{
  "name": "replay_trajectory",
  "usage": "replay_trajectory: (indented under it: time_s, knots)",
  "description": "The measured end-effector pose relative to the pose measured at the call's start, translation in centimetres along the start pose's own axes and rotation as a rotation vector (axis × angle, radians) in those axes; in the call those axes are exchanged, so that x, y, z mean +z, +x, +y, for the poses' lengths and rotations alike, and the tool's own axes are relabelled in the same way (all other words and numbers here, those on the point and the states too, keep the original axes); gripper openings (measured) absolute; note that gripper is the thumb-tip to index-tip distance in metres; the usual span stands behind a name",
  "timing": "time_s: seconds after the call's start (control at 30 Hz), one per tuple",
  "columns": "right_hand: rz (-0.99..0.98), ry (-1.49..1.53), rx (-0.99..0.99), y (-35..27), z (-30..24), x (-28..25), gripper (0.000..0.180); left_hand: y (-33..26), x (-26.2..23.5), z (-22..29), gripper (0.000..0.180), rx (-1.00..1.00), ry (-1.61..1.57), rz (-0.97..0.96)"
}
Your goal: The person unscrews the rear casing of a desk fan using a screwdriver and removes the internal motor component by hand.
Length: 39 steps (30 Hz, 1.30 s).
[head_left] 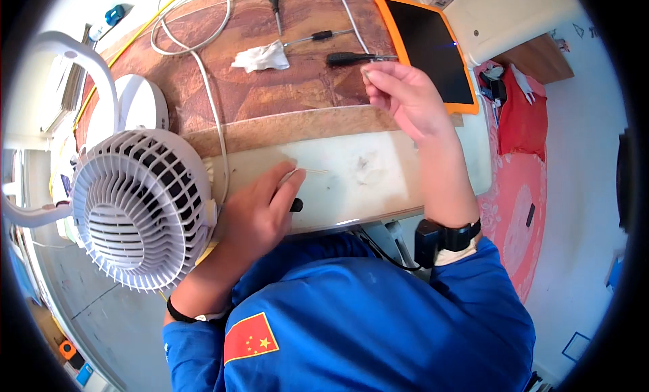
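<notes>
A small pale part, too tiny to identify, is pinched in the raised right hand (pixel 405 98), while the round white plastic fan (pixel 138 209) is steadied by the curled left hand (pixel 260 213); the part could be dropped.

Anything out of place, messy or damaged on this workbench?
Mostly minor. A crumpled tissue lies among the screwdrivers. The pale bench edge has dark smudges. A white cable trails loosely past the fan. No damage shows.
</notes>
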State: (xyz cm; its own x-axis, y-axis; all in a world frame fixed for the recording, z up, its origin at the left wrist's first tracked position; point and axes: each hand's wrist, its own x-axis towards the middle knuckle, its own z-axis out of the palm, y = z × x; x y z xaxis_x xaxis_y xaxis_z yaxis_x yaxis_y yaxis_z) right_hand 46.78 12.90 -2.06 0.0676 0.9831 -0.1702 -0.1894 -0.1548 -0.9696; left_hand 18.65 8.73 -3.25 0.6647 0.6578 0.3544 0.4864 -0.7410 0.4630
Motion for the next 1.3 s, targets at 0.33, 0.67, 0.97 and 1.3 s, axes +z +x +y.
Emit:
replay_trajectory:
  time_s: [0.33, 0.67, 0.97, 1.3]
  knots:
    - [-0.427, 0.532, 0.272, -1.2, 3.4, 1.8, 0.022, 6.3, 2.4, 1.7, 0.035, -0.143, -0.278, 0.403]
    - [-0.404, 0.419, 0.271, -1.7, 3.7, 2.1, 0.022, 6.7, 2.7, 1.2, 0.021, -0.164, -0.383, 0.45]
    - [-0.387, 0.342, 0.195, -2.1, 2.9, 2.5, 0.024, 7.0, 2.0, 1.3, 0.018, -0.204, -0.426, 0.427]
    - [-0.382, 0.305, 0.182, -2.2, 2.8, 2.4, 0.023, 6.9, 1.8, 1.2, 0.015, -0.231, -0.465, 0.394]
